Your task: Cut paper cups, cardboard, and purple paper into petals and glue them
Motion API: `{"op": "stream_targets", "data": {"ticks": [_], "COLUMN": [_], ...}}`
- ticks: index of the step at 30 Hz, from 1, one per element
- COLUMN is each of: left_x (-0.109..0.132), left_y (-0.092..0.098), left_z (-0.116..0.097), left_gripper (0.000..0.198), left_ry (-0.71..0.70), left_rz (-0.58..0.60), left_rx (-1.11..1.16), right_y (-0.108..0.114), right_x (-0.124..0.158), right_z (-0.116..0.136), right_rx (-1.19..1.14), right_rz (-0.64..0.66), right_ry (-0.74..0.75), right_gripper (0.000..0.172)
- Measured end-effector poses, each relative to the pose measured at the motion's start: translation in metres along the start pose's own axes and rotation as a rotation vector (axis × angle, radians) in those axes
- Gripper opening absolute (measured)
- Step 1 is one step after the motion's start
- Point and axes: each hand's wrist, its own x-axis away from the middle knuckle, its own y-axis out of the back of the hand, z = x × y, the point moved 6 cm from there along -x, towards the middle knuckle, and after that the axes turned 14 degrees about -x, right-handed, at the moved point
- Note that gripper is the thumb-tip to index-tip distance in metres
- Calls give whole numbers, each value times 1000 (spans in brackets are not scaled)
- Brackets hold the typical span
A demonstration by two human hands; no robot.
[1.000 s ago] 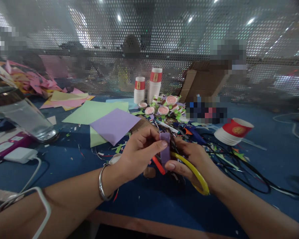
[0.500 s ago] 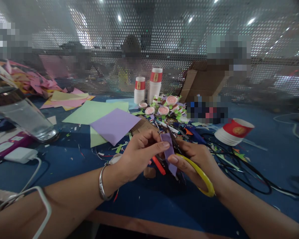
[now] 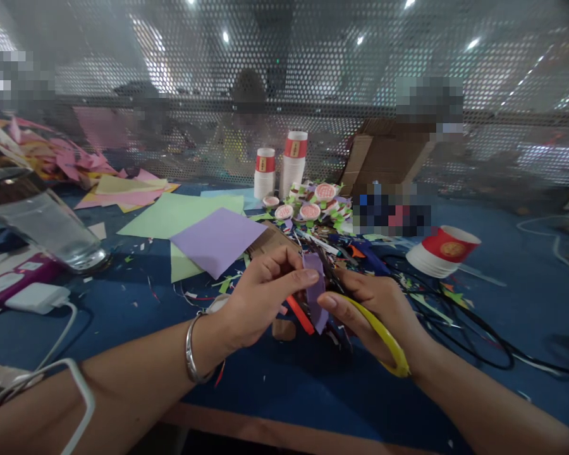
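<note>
My left hand (image 3: 260,297) pinches a small purple paper strip (image 3: 315,292) between thumb and fingers, just above the blue table (image 3: 123,309). A silver bangle (image 3: 192,347) circles that wrist. My right hand (image 3: 377,309) grips yellow-handled scissors (image 3: 384,338), its fingers through the loops; the dark blades run up beside the purple strip. Both hands meet at the middle of the view, close to the table's near edge. Red and dark paper scraps (image 3: 299,314) lie under them.
Purple (image 3: 218,239) and green (image 3: 180,212) paper sheets lie left of centre. Stacked red-and-white paper cups (image 3: 294,161) stand at the back, another stack (image 3: 443,249) lies on its side at right. A glass jar (image 3: 42,221), a white charger (image 3: 38,297) and black cables (image 3: 474,335) crowd the sides.
The purple strip has tilted and shifted slightly between my fingers, and the scissors have moved a little along it. The hands stay in the same spot.
</note>
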Motion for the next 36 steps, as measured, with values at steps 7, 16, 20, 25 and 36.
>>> {"op": "stream_targets", "data": {"ticks": [7,16,20,25,36], "left_x": [-1,-4,-3,-5,-11], "left_y": [1,2,0,5,9], "left_z": [-3,-1,-3,-3,-9], "left_gripper": [24,20,20,19,17], "left_ry": [-40,-42,-54,-55,-121], "left_rz": [10,88,102,59,157], "left_rx": [-72,-86,-71,-107,-132], "right_y": [-1,0,0,0,3], "right_x": [-2,-2,-3,-1,-3], "right_z": [1,4,-1,-11,-5], "right_rx": [-2,54,54,64,94], "right_rz": [4,-26,0,18,50], "right_ry": [75,83,37,-33,-6], "right_gripper": [58,63,64,66,65]}}
